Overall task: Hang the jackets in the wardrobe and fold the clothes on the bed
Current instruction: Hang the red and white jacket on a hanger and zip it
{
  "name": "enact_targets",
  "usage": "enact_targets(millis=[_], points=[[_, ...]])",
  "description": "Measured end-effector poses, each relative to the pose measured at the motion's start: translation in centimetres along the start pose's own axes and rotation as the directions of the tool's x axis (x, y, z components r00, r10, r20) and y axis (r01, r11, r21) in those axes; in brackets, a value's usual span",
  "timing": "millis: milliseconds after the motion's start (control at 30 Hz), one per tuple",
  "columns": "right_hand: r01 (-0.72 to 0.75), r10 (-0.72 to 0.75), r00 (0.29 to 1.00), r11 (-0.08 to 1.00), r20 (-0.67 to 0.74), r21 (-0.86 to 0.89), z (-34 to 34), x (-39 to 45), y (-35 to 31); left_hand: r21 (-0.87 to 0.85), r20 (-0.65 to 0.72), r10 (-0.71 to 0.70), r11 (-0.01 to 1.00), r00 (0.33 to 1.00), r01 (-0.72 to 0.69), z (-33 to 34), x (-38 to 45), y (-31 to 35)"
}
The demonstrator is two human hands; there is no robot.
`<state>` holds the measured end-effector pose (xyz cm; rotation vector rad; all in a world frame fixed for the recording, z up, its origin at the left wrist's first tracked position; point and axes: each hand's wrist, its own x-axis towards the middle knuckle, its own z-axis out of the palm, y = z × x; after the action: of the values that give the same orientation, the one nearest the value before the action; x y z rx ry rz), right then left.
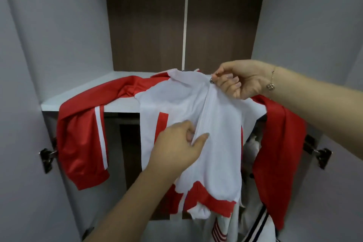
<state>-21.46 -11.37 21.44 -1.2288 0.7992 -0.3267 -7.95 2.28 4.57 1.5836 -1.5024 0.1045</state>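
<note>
A white jacket with red sleeves (pixel 220 135) is draped over the front edge of a white wardrobe shelf (pixel 82 94), its collar on the shelf and its body and sleeves hanging down. My right hand (pixel 237 80) pinches the metal zipper pull (pixel 212 80) at the collar. My left hand (pixel 178 143) pinches the white fabric beside the zipper line, halfway down the front.
The wardrobe has a dark brown back panel (pixel 149 19) and open white doors on both sides, with metal hinges (pixel 47 157) at left and right. Other light clothes with dark stripes (pixel 257 220) hang below the shelf at lower right.
</note>
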Motion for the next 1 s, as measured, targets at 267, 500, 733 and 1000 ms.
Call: enact_targets(millis=[267,500,733,1000], points=[[-0.029,0.026,0.998,0.998,0.064,0.050,-0.1,2.6,-3.1,0.166,-0.068,0.058,0.985,0.996,-0.046,1.0,7.5,2.3],[0.043,-0.041,0.999,0.994,-0.024,0.103,-0.7,5.7,-6.8,0.117,-0.050,0.014,0.993,0.999,-0.008,-1.0,10.0,2.2],[-0.015,0.016,1.000,0.986,-0.002,0.166,-2.9,9.3,-8.3,0.039,0.047,-0.045,0.998,0.998,0.043,0.9,15.2,0.8],[0.164,-0.124,0.981,0.939,-0.147,0.302,-2.8,16.4,-12.9,-0.225,0.120,-0.046,0.972,0.992,0.073,1.4,14.9,-0.9]])
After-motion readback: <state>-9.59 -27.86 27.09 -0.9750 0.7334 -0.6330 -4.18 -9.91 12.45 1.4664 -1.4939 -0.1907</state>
